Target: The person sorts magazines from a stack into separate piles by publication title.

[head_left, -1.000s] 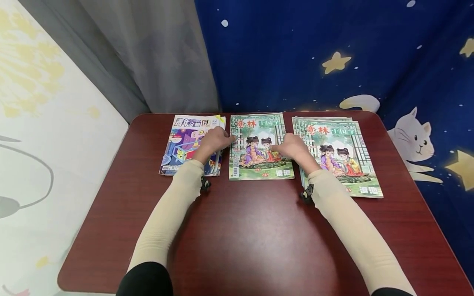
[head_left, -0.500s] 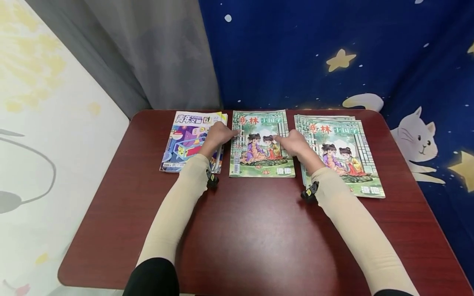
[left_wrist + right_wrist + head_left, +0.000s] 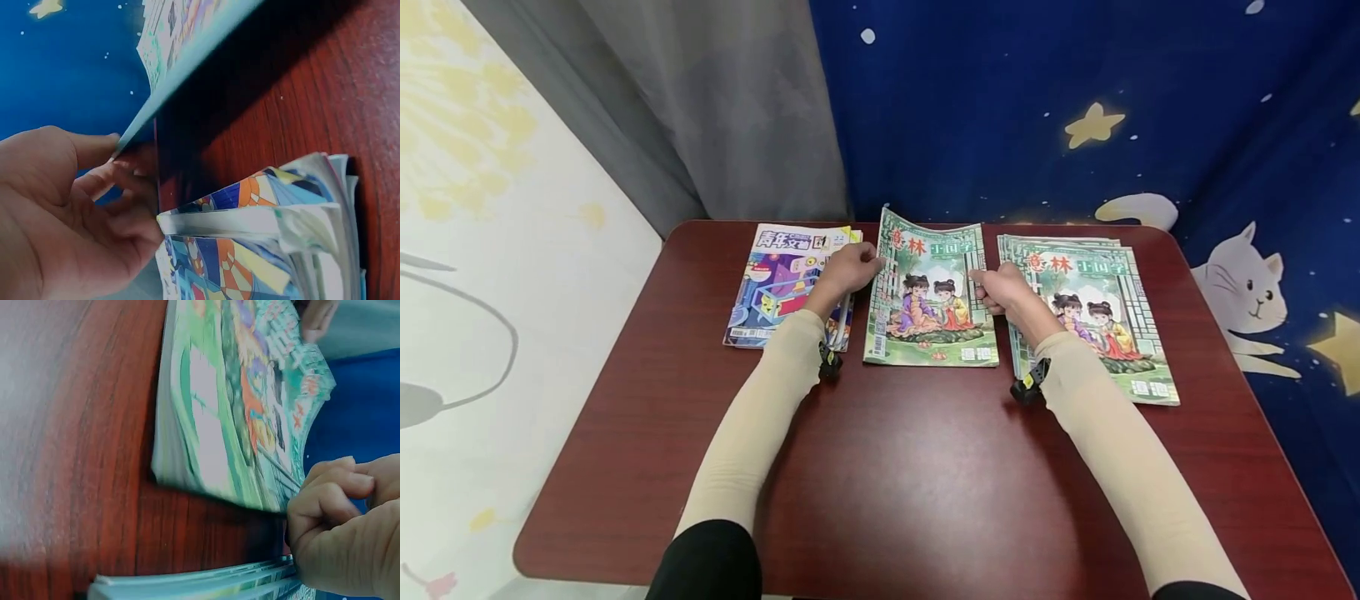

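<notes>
In the head view, the middle green magazine (image 3: 930,292) stands partly raised off the table, its upper left corner bent upward. My left hand (image 3: 850,267) pinches its left edge between thumb and fingers; the left wrist view shows the hand (image 3: 75,200) with a gap under the lifted magazine (image 3: 181,75). At the opposite edge my right hand (image 3: 1006,287) grips the magazine, fingers curled in the right wrist view, where the hand (image 3: 344,525) partly hides that edge.
A small stack of purple-covered magazines (image 3: 775,283) lies at the left, just under my left wrist. Several fanned green magazines (image 3: 1131,333) lie at the right, below my right forearm. All rest on a dark red table (image 3: 910,467) backed by a blue starry curtain (image 3: 970,108).
The middle magazine has gone from lying flat to raised, with its upper left corner curving up. My right thumb has shifted outward from the cover to the right edge.
</notes>
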Available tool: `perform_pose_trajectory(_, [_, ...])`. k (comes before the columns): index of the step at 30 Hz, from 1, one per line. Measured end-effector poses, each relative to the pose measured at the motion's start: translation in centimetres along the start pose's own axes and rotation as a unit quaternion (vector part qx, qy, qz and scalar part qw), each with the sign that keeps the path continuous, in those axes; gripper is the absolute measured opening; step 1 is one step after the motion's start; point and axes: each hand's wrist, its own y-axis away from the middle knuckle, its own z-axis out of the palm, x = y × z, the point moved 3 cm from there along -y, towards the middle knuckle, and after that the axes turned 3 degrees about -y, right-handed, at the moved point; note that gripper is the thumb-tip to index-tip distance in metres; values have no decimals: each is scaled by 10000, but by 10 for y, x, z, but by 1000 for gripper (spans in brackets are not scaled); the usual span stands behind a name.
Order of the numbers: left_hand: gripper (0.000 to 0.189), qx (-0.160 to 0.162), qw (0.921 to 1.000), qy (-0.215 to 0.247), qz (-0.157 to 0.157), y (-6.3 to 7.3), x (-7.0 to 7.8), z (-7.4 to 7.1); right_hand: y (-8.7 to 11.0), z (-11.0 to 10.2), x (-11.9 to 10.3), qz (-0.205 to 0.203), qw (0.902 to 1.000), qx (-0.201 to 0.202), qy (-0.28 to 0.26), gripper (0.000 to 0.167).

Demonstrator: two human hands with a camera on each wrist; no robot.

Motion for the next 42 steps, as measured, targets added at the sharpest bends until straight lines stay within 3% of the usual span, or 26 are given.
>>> perform_pose_trajectory(3, [26, -7, 9999, -6, 158, 3, 5, 1, 2, -1, 2, 0, 9998, -164, 138, 33])
perform_pose_trajectory(7, [25, 67, 9998, 130, 105, 5, 10, 0, 7, -4, 3, 50, 9989, -205, 422, 27])
perform_pose_trajectory(10, [24, 138, 9981, 584, 108, 5, 9, -3, 12, -10, 0, -45, 9984, -126, 553, 29])
perform_pose_trajectory(14, [24, 174, 9907, 1341, 157, 3, 8, -6, 24, -25, -6, -503, 9968, -24, 615, 22])
perform_pose_trajectory(19, [24, -93, 9765, 2144, 203, 3, 19, -1, 41, -51, -10, -1011, 9939, 131, 425, 20])
perform_pose_trajectory(24, [22, -349, 9533, 2988, 261, 3, 45, 8, 61, -77, -10, -1353, 9902, 328, 68, 18])
perform_pose_trajectory(27, [20, -431, 9447, 3233, 352, 4, 65, 12, 73, -93, -9, -1467, 9881, 467, 60, 20])
perform_pose_trajectory(33, [22, -613, 9479, 3092, 449, -1, 101, 31, 94, -127, -5, -1656, 9833, 713, -239, 19])
perform_pose_trajectory(38, [25, -784, 9506, 2974, 420, -15, 132, 64, 107, -161, 9, -1647, 9791, 787, -896, 18])
perform_pose_trajectory(42, [28, -1154, 9455, 3004, 499, -21, 156, 97, 117, -190, 27, -1559, 9771, 943, -1100, 19])
